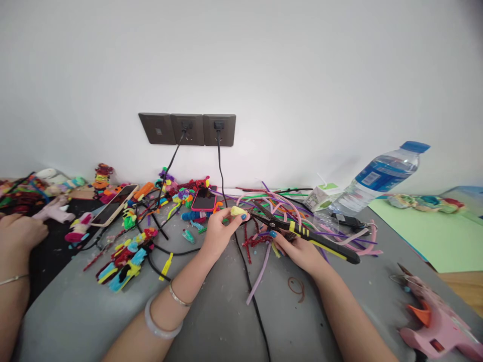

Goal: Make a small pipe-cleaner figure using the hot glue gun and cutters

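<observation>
My left hand (221, 232) pinches a small pale-yellow fuzzy piece (237, 211) between thumb and fingers over the grey table (211, 322). My right hand (298, 246) is closed round the black-and-yellow handles of a pair of pliers (302, 232), whose jaws point left toward the yellow piece. Under and behind both hands lies a heap of coloured pipe cleaners (287, 206), and a red one (252, 241) lies between the hands.
Another person's hand (18, 232) rests at the far left. Small pipe-cleaner figures (126, 259), two phones (114, 204) (204, 199), charging cables (245, 271), a drink carton (320, 196), a tilted water bottle (377, 177), green paper (433, 231) and a pink glue gun (437, 322) surround me.
</observation>
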Tool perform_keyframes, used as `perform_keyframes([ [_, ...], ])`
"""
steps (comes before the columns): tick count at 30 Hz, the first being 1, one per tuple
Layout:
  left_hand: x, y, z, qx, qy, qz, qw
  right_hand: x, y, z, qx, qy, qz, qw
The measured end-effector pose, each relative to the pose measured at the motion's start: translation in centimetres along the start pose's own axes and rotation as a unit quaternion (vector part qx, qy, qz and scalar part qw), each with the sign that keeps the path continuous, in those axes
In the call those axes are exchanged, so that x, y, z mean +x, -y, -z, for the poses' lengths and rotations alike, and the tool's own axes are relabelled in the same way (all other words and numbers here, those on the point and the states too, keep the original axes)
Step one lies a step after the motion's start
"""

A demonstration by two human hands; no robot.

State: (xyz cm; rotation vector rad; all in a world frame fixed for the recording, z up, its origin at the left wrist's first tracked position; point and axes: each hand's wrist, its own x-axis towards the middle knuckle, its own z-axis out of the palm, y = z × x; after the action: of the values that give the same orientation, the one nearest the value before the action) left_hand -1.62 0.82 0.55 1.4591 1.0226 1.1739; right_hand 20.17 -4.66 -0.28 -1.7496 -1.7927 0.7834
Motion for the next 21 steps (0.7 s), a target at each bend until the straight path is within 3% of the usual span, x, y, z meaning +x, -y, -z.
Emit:
perform_keyframes([
  [4, -0.12, -0.25, -0.13, -0.006, -0.006, 0.001, 1.0, 0.08, 0.15, 0.11, -0.006, 0.035, -0.023, 0.999],
  [21, -0.13, -0.22, -0.08, 0.016, -0.003, -0.001, 1.0, -0.01, -0.02, 0.04, -0.002, -0.003, 0.003, 1.0],
])
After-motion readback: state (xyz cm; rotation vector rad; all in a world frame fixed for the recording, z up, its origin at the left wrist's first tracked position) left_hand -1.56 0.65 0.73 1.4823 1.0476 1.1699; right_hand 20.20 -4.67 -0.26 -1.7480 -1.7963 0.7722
